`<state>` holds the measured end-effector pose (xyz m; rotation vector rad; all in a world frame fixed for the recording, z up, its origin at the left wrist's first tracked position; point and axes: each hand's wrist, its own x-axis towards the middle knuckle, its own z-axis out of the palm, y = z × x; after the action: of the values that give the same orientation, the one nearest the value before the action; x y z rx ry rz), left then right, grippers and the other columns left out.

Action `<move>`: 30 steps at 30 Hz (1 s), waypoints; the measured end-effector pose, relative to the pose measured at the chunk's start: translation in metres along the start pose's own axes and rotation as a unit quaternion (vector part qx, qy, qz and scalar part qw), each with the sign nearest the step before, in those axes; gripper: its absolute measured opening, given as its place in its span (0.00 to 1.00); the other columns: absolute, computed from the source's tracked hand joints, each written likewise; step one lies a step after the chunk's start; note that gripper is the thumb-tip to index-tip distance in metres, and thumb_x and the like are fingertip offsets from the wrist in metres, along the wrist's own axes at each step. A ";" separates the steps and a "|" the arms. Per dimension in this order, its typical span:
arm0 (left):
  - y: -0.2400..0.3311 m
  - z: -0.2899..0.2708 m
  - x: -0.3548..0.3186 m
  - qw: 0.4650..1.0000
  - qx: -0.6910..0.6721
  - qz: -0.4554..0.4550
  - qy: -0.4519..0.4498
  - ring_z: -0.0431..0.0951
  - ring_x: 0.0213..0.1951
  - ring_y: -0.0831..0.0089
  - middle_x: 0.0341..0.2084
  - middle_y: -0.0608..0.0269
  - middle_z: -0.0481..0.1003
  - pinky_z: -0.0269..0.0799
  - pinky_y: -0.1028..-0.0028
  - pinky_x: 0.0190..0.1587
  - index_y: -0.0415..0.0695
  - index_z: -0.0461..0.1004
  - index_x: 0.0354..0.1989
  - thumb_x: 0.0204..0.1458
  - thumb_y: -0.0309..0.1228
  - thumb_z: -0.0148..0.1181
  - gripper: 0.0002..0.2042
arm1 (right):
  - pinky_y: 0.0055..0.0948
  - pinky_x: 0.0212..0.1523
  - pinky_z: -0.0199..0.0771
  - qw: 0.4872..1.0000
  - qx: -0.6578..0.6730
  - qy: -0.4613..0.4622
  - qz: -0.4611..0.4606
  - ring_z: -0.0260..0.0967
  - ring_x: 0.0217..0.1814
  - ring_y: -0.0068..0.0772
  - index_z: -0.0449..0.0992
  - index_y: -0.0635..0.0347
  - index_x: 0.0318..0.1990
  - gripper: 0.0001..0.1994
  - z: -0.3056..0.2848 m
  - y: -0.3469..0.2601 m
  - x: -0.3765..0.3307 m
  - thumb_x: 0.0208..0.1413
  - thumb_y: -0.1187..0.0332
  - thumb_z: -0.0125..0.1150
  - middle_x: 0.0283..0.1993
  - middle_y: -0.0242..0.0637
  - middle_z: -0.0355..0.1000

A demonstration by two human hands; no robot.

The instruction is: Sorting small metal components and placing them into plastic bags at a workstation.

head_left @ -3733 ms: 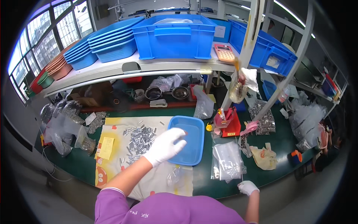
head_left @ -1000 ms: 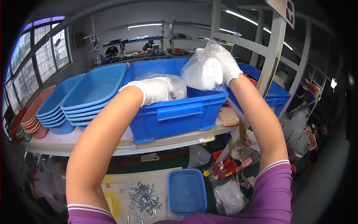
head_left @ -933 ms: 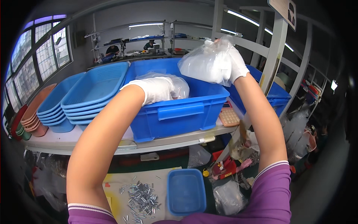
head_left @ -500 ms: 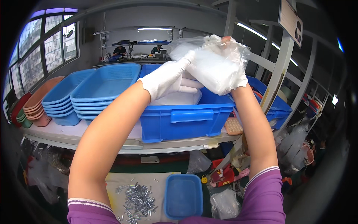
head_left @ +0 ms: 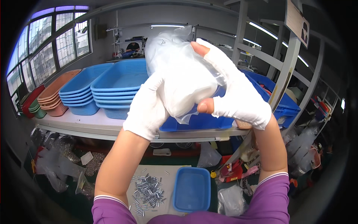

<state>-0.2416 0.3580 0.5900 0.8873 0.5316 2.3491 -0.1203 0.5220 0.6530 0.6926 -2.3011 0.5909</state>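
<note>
A clear plastic bag with something white and bulky inside [head_left: 186, 74] is held up above the shelf. My left hand [head_left: 147, 108], in a white glove, grips its lower left side; the thumb lies along the near face and the other fingers are hidden behind it. On the bag's right is my right hand [head_left: 236, 86], open, thumb and forefinger spread wide. Its white glove leaves those two fingertips bare. I cannot tell if it touches the bag. Behind and below the bag, a blue plastic bin [head_left: 223, 123] stands on the shelf, mostly covered from sight.
Stacked blue baskets [head_left: 119, 89] and orange baskets [head_left: 56, 99] line the shelf [head_left: 85, 125] at left. Below lie many small metal pins [head_left: 149, 190] beside a blue tray [head_left: 192, 190]. A metal post [head_left: 285, 67] rises at right. A person [head_left: 132, 47] sits far back.
The bag has come closer and tilted more upright. My left hand now grips its lower left side. My right hand has come from behind the bag to its right, fingers spread.
</note>
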 end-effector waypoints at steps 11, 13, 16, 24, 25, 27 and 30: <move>-0.074 -0.049 -0.202 0.952 -0.157 -0.121 0.232 0.64 0.63 0.59 0.60 0.52 0.62 0.60 0.57 0.67 0.39 0.53 0.65 0.60 0.32 0.55 0.27 | 0.22 0.36 0.74 0.989 0.092 0.048 0.106 0.74 0.35 0.26 0.83 0.55 0.34 0.14 0.081 -0.058 -0.143 0.37 0.81 0.69 0.49 0.40 0.75; -0.087 -0.060 -0.223 0.936 -0.170 -0.133 0.277 0.64 0.62 0.59 0.60 0.52 0.63 0.60 0.58 0.66 0.37 0.55 0.64 0.60 0.29 0.54 0.25 | 0.24 0.38 0.74 0.958 0.159 0.132 0.200 0.76 0.38 0.31 0.82 0.58 0.33 0.13 0.106 -0.055 -0.163 0.37 0.84 0.66 0.43 0.38 0.76; -0.108 -0.075 -0.254 0.917 -0.188 -0.107 0.334 0.65 0.61 0.62 0.58 0.53 0.64 0.59 0.60 0.66 0.36 0.58 0.61 0.58 0.25 0.54 0.23 | 0.23 0.49 0.71 0.943 0.167 0.178 0.224 0.73 0.47 0.29 0.77 0.60 0.46 0.16 0.147 -0.048 -0.195 0.48 0.81 0.64 0.49 0.39 0.74; -0.135 -0.103 -0.327 0.933 -0.168 -0.107 0.299 0.66 0.60 0.64 0.58 0.56 0.65 0.59 0.64 0.66 0.38 0.57 0.63 0.58 0.28 0.57 0.26 | 0.26 0.55 0.66 0.807 0.372 -0.038 0.457 0.68 0.52 0.27 0.72 0.67 0.55 0.27 0.217 -0.066 -0.266 0.48 0.63 0.69 0.51 0.39 0.73; -0.142 -0.109 -0.330 0.922 -0.137 -0.097 0.350 0.67 0.59 0.64 0.57 0.57 0.66 0.60 0.63 0.65 0.38 0.58 0.63 0.58 0.29 0.58 0.26 | 0.27 0.53 0.68 0.810 0.357 -0.039 0.463 0.69 0.50 0.27 0.72 0.66 0.54 0.26 0.224 -0.069 -0.271 0.49 0.64 0.68 0.49 0.39 0.73; -0.154 -0.124 -0.341 0.897 -0.111 -0.084 0.419 0.69 0.57 0.63 0.55 0.57 0.68 0.64 0.60 0.62 0.39 0.61 0.61 0.57 0.31 0.59 0.25 | 0.27 0.45 0.71 0.825 0.267 -0.031 0.498 0.71 0.41 0.27 0.74 0.66 0.47 0.19 0.241 -0.075 -0.285 0.50 0.66 0.67 0.43 0.40 0.74; -0.159 -0.137 -0.349 0.873 -0.150 -0.096 0.454 0.69 0.57 0.62 0.55 0.55 0.68 0.66 0.59 0.61 0.38 0.61 0.60 0.57 0.31 0.59 0.24 | 0.25 0.33 0.69 0.858 0.174 0.116 0.469 0.67 0.31 0.22 0.72 0.62 0.33 0.11 0.251 -0.075 -0.307 0.50 0.68 0.68 0.28 0.33 0.68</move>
<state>-0.0622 0.2371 0.2441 -0.4567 0.5394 2.4499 0.0099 0.4200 0.2849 -0.4232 -2.2016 1.4599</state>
